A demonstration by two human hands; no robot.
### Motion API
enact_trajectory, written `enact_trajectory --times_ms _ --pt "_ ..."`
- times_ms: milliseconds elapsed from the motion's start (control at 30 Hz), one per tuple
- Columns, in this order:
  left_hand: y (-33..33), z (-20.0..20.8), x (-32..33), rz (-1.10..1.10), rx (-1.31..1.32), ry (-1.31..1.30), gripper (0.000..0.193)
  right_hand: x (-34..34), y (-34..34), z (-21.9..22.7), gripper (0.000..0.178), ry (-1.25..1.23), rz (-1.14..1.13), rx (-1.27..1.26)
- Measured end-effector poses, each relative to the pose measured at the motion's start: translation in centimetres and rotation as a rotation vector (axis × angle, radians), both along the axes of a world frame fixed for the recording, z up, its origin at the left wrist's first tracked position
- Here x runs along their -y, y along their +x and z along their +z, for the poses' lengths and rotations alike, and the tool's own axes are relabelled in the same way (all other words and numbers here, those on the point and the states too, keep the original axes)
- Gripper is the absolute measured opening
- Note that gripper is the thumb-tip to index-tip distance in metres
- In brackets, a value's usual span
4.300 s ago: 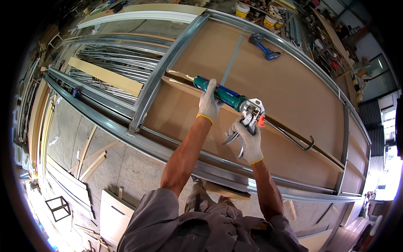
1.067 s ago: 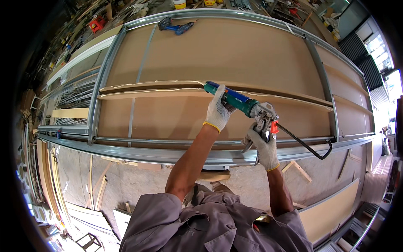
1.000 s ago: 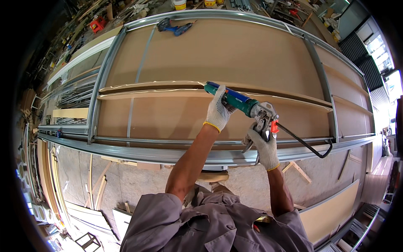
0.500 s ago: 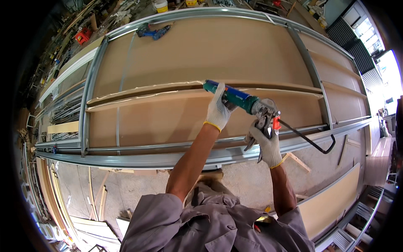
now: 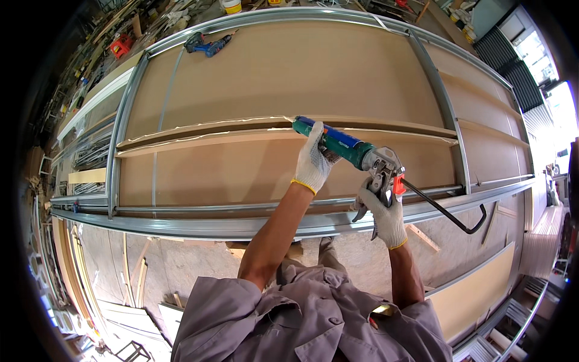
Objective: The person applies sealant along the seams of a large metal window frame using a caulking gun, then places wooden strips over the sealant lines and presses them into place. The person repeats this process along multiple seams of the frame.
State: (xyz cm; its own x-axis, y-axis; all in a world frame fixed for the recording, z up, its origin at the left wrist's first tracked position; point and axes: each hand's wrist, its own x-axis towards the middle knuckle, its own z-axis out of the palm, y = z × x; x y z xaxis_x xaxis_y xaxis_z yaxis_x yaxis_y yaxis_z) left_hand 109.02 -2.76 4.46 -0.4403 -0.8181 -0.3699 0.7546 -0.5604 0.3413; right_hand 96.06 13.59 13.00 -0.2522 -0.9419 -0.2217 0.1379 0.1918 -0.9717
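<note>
Both my gloved hands hold a caulking gun [image 5: 341,143] tilted across the middle of a panel frame. Its green and blue barrel rests in my left hand [image 5: 315,158], the fingers wrapped round it near the nozzle end. My right hand [image 5: 383,212] grips the metal handle and trigger at the back, where a bent black rod sticks out to the right. The nozzle end is over two long wooden strips [image 5: 208,140] that run across the brown board. Pale beads of sealant [image 5: 199,128] lie along the strips' edges. The nozzle tip itself is hard to make out.
Metal rails [image 5: 241,228] border the brown board [image 5: 289,72]; a cross rail [image 5: 435,96] stands on the right. A blue cordless drill [image 5: 209,47] lies at the far left. Wood offcuts [image 5: 424,237] are on the floor near me. Stacked panels [image 5: 540,232] stand at the right.
The panel frame and drill have shifted left in view, while the caulking gun keeps nearly the same place in view, so it is farther right along the strips. Both hands keep their hold.
</note>
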Motion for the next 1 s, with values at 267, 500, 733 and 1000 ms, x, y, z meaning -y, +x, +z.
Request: enact_trajectory --times_ms 267,500,733,1000 --pt "-5.6 0.1 -1.3 0.023 -0.074 0.053 0.052 -0.4 -6.9 0.3 0.009 0.000 0.054 0.011" --pt "-9.6 0.3 -2.2 -0.006 -0.077 0.061 0.052 -1.6 -11.1 0.6 0.010 0.027 0.036 -0.003" --pt "-13.6 1.3 -3.3 -0.008 -0.016 0.057 0.055 -2.9 -14.3 0.7 0.011 0.038 0.000 -0.026" --pt "-15.8 0.9 -3.8 -0.036 -0.049 0.129 0.059 -3.8 -16.4 1.0 0.013 0.072 -0.004 -0.106"
